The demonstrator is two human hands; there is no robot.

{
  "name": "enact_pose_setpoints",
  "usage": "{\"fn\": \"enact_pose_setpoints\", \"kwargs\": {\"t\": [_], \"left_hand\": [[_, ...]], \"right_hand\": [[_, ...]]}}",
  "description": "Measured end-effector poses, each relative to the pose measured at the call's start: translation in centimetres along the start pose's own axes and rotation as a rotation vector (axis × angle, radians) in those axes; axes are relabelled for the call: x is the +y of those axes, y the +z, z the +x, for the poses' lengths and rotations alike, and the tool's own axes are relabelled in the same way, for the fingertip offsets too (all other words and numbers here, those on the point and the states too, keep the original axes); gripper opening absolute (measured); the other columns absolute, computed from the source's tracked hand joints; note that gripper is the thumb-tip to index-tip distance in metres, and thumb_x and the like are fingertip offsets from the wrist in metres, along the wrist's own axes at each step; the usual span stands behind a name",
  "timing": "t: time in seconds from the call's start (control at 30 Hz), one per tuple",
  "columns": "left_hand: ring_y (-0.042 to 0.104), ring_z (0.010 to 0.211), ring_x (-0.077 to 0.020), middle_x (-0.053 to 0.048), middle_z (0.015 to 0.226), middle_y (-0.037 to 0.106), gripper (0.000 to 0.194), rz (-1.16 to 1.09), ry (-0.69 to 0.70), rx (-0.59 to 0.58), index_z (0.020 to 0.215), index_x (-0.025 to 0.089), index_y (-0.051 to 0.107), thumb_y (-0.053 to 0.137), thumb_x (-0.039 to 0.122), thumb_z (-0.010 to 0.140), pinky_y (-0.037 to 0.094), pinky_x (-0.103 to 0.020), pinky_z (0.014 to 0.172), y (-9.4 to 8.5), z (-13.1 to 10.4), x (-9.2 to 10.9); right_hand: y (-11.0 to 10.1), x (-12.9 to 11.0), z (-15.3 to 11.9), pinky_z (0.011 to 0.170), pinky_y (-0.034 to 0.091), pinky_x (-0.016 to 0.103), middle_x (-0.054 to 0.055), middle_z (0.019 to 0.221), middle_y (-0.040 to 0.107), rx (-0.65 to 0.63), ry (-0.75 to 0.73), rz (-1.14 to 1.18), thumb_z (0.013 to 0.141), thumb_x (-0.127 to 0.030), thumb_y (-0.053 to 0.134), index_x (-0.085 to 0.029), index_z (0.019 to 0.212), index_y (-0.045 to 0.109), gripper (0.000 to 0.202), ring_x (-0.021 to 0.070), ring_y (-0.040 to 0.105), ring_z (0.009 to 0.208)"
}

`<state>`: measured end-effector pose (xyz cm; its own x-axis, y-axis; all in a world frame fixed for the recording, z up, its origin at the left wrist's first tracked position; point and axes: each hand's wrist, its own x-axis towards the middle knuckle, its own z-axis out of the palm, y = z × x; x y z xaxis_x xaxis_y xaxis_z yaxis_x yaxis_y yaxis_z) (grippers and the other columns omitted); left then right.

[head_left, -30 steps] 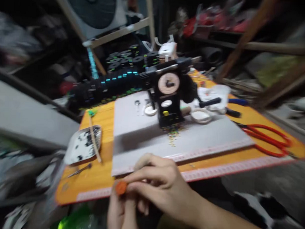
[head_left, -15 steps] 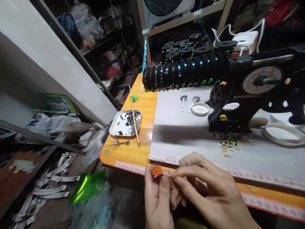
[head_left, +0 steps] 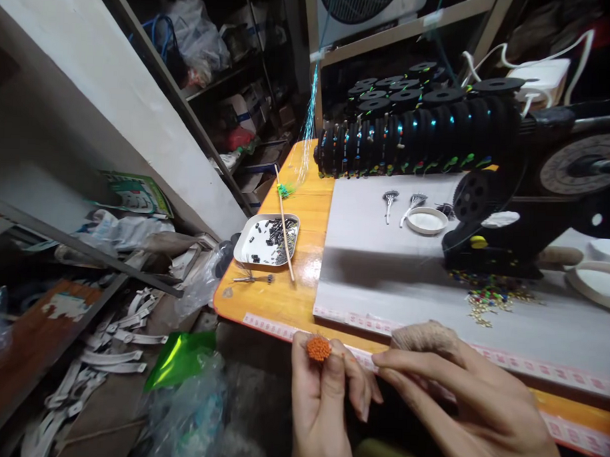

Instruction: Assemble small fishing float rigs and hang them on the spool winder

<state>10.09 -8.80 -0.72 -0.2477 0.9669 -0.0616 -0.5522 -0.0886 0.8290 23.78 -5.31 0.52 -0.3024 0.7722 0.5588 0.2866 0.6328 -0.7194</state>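
– Orange beaded tips on my feed: what has hold of that stamen bunch (head_left: 319, 349)?
– My left hand (head_left: 321, 409). Its thumb and fingers are closed around the bunch, tips facing up, just off the front edge of the table (head_left: 310, 209).
– And the right hand (head_left: 479, 394)?
– Just beside it, thumb and forefinger nearly together. From here I can't tell whether they pinch anything thin.
– Past the fingers?
– I see a pink-and-white printed strip (head_left: 269, 326) along the table's edge, then a grey board (head_left: 355, 210) lying on the tabletop. Two dark-tipped bunches (head_left: 390, 205) lie on the board near a round shallow dish (head_left: 426, 221). Multicoloured beads (head_left: 490, 295) are heaped at the foot of a black machine (head_left: 509, 242) with a pale dial (head_left: 557, 167).
– Over on my left?
– White tray (head_left: 244, 243) of small dark pieces, a wooden stick (head_left: 288, 244) across its right side. Green foil (head_left: 183, 357) lies lower, off the table.
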Motion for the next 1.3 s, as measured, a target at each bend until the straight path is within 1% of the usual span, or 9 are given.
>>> {"fn": "enact_pose_setpoints", "kwargs": {"t": [0.2,0.37,0.57,0.7,0.8,0.93,1.0,1.07,1.3], "left_hand": [[0.045,0.049,-0.0079,0.008,0.052,0.048,0.027,-0.041,-0.064,0.023,0.080,0.021,0.049,0.062,0.044,0.089,0.046,-0.024,0.057,0.1,-0.5,-0.5],[0.046,0.048,-0.0103,0.009,0.053,0.050,0.044,-0.026,-0.199,0.175,0.111,0.027,0.048,0.070,0.048,0.080,0.043,-0.022,0.052,0.1,-0.9,-1.2],[0.058,0.086,-0.0145,0.000,0.094,0.057,0.016,-0.002,0.067,0.144,0.085,0.025,0.061,0.067,0.039,0.085,0.049,-0.026,0.079,0.7,-0.2,-0.7],[0.058,0.087,-0.0147,0.002,0.072,0.051,0.015,-0.333,0.063,0.181,0.078,0.027,0.062,0.068,0.039,0.084,0.052,-0.028,0.082,0.7,0.1,0.0],[0.046,0.057,-0.0068,0.008,0.055,0.029,0.017,-0.435,0.186,0.212,0.075,0.023,0.060,0.067,0.032,0.087,0.053,-0.022,0.077,-0.5,1.0,1.6],[0.032,0.048,-0.0090,0.008,0.057,0.028,0.014,0.263,0.543,0.173,0.088,0.025,0.049,0.041,0.024,0.100,0.042,-0.019,0.054,-3.9,3.6,4.1],[0.046,0.061,-0.0129,0.004,0.067,0.043,0.013,0.942,0.544,0.115,0.095,0.025,0.047,0.038,0.017,0.099,0.043,-0.027,0.062,-5.5,5.0,4.5],[0.052,0.077,-0.0198,-0.002,0.079,0.054,0.014,1.274,0.488,0.036,0.091,0.023,0.052,0.044,0.012,0.094,0.043,-0.038,0.074,-6.4,6.1,4.5],[0.042,0.121,-0.0288,-0.014,0.126,0.049,0.032,1.559,0.452,-0.176,0.122,0.019,0.046,0.049,0.014,0.091,0.034,-0.050,0.103,-6.4,6.8,5.7]], "right_hand": [[0.3,0.0,0.0,0.062,0.057,0.019,0.003,0.088,0.064,0.025,0.041,0.053,0.085,-0.010,0.064,-0.024,0.099,0.068,0.020,0.0140,0.067,0.077],[0.9,-0.3,0.1,0.052,0.056,0.015,0.001,0.087,0.059,-0.037,0.076,0.271,0.087,-0.002,0.058,-0.026,0.113,0.065,0.036,0.0072,0.065,0.058],[1.8,-0.9,0.7,0.047,0.049,0.017,0.002,0.081,0.059,0.026,0.011,0.010,0.083,-0.007,0.064,-0.020,0.094,0.064,0.018,0.0084,0.059,0.059],[2.8,-1.0,0.6,0.060,0.053,0.018,0.004,0.086,0.060,0.009,-0.067,-0.017,0.083,-0.008,0.060,-0.020,0.094,0.061,0.016,0.0113,0.062,0.074],[3.0,-0.5,0.4,0.075,0.052,0.023,0.005,0.095,0.059,0.071,-0.090,-0.117,0.082,-0.006,0.062,-0.020,0.098,0.060,0.022,0.0140,0.062,0.085],[2.5,0.1,0.7,0.074,0.049,0.024,0.004,0.093,0.056,0.082,-0.119,-0.159,0.082,-0.006,0.059,-0.021,0.097,0.059,0.022,0.0145,0.059,0.085],[2.4,0.2,1.1,0.068,0.049,0.022,0.004,0.090,0.055,0.027,-0.122,-0.143,0.083,-0.007,0.057,-0.021,0.096,0.058,0.019,0.0136,0.058,0.081],[2.4,0.1,1.5,0.065,0.049,0.021,0.004,0.089,0.055,0.007,-0.115,-0.141,0.084,-0.008,0.055,-0.021,0.095,0.057,0.017,0.0129,0.058,0.077],[2.7,0.6,1.5,0.058,0.050,0.019,0.004,0.089,0.055,-0.020,-0.064,-0.127,0.085,-0.013,0.058,-0.023,0.095,0.059,0.014,0.0132,0.060,0.075]]}}
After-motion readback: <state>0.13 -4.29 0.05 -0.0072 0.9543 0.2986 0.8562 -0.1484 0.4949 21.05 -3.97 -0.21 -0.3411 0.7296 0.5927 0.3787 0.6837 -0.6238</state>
